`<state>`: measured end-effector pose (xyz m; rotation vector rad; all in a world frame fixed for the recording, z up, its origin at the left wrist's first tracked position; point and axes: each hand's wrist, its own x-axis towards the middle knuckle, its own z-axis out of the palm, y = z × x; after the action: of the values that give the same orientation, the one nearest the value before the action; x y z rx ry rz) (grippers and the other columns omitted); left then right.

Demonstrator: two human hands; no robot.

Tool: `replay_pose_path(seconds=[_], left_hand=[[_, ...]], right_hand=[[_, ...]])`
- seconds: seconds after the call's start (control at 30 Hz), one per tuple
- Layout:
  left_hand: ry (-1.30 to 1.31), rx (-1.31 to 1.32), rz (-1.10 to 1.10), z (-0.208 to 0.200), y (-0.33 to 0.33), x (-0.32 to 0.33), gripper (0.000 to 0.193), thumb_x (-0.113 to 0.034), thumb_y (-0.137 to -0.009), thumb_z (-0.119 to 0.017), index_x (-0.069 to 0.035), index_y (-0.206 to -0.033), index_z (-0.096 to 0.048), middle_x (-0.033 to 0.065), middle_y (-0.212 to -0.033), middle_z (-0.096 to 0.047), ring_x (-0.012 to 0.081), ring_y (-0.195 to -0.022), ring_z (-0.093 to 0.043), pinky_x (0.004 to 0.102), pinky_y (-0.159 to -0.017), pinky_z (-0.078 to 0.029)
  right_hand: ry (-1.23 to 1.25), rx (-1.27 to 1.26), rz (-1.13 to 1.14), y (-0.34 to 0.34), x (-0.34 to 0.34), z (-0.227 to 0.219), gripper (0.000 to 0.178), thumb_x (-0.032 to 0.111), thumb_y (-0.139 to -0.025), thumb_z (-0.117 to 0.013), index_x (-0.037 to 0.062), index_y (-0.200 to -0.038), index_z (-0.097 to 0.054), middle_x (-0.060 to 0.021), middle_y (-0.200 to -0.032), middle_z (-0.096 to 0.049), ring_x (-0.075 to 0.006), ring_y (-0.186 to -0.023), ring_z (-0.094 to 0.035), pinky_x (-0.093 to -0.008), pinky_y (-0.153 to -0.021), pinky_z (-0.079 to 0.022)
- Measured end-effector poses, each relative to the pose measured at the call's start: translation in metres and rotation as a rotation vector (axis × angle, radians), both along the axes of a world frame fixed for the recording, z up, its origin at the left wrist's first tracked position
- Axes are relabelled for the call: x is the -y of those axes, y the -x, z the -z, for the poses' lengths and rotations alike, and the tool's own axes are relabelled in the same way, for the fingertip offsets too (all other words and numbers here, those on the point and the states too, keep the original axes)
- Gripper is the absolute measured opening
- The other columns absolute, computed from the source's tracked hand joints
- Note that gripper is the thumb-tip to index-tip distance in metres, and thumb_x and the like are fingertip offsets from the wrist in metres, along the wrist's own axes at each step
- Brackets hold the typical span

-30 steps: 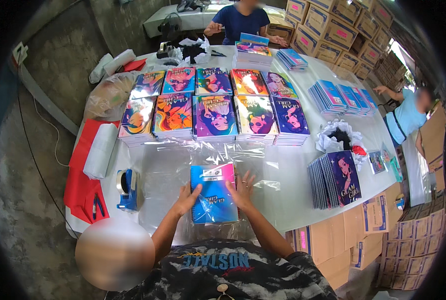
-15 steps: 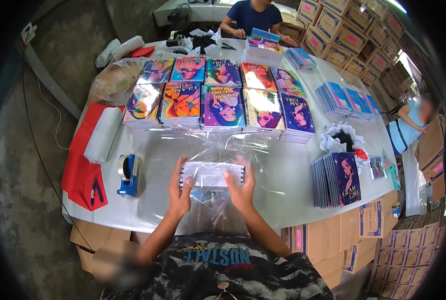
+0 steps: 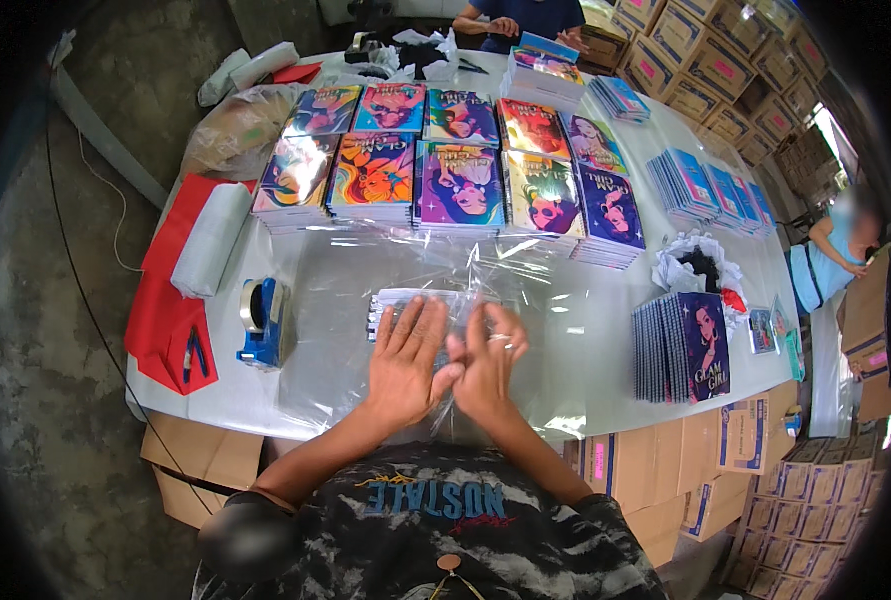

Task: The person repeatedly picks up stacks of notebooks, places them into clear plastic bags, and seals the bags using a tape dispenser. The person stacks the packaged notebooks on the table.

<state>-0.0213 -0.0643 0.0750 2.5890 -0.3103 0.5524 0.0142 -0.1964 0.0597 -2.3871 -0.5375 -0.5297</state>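
Observation:
A small stack of notebooks [image 3: 383, 299] lies on the table in front of me, its white page edges and dark spiral binding showing past my fingers. Clear plastic film [image 3: 341, 290] spreads under and around it. My left hand [image 3: 408, 355] rests flat on the stack, fingers stretched out. Close beside it, my right hand [image 3: 486, 360] has bent fingers, slightly blurred, gripping gathered film at the stack's right side. The hands hide most of the stack.
Rows of colourful notebooks [image 3: 458, 190] stand beyond the film. A blue tape dispenser [image 3: 263, 325] is left, near red sheets [image 3: 166, 330] with pens. Dark-covered spiral notebooks [image 3: 701, 350] stand right. One person [image 3: 521, 20] is across the table; another [image 3: 831, 255] is far right.
Both hands have left the stack's sides. My left hand now lies flat on top, and my right hand has curled onto the film. The view has shifted slightly.

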Motion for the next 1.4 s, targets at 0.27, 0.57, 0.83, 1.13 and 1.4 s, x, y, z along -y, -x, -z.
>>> replay_pose_path(seconds=[0.27, 0.57, 0.83, 1.13, 1.4], left_hand=[[1.102, -0.354, 0.227, -0.039, -0.011, -0.017, 0.069, -0.019, -0.09, -0.045, -0.003, -0.144, -0.005, 0.0285, -0.141, -0.029, 0.0371, -0.132, -0.028, 0.0417, -0.108, -0.019], [0.662, -0.491, 0.139, -0.094, -0.099, -0.074, 0.036, -0.015, -0.086, -0.055, 0.001, -0.118, -0.054, 0.0191, -0.116, -0.057, 0.0203, -0.109, -0.054, 0.0337, -0.092, -0.04], [0.057, -0.238, 0.266, -0.05, -0.085, -0.051, 0.031, -0.02, -0.087, -0.06, 0.001, -0.11, -0.06, 0.017, -0.105, -0.065, 0.0263, -0.09, -0.063, 0.0361, -0.082, -0.047], [0.348, 0.078, 0.185, -0.075, -0.094, -0.034, 0.023, -0.018, -0.083, -0.065, -0.004, -0.1, -0.065, 0.0137, -0.098, -0.066, 0.0284, -0.089, -0.063, 0.034, -0.076, -0.049], [0.073, 0.073, 0.282, -0.013, -0.026, -0.028, 0.03, -0.007, -0.075, -0.061, -0.008, -0.104, -0.066, 0.0117, -0.109, -0.064, 0.0275, -0.104, -0.06, 0.0373, -0.089, -0.047]], right_hand=[[0.017, 0.179, -0.311, 0.005, -0.009, 0.009, 0.045, 0.007, -0.082, -0.053, 0.0025, -0.127, -0.049, -0.0095, -0.121, -0.056, -0.0231, -0.116, -0.051, -0.0398, -0.099, -0.033], [0.031, 0.259, -0.304, -0.003, -0.007, 0.003, 0.037, 0.004, -0.078, -0.056, 0.0105, -0.114, -0.061, -0.0032, -0.116, -0.059, -0.0189, -0.109, -0.055, -0.0343, -0.093, -0.037], [0.042, 0.304, -0.317, -0.006, -0.009, 0.008, 0.037, 0.007, -0.08, -0.053, 0.0108, -0.116, -0.061, -0.0034, -0.117, -0.059, -0.017, -0.109, -0.056, -0.032, -0.091, -0.037], [0.004, 0.323, -0.3, -0.007, -0.009, 0.006, 0.034, 0.006, -0.079, -0.054, 0.0104, -0.111, -0.063, -0.0028, -0.114, -0.061, -0.0157, -0.106, -0.057, -0.0315, -0.09, -0.037], [-0.61, 0.456, -0.169, -0.011, -0.021, 0.058, 0.044, -0.005, -0.07, -0.067, 0.0066, -0.111, -0.057, -0.016, -0.123, -0.043, -0.0308, -0.11, -0.049, -0.0391, -0.087, -0.043]])
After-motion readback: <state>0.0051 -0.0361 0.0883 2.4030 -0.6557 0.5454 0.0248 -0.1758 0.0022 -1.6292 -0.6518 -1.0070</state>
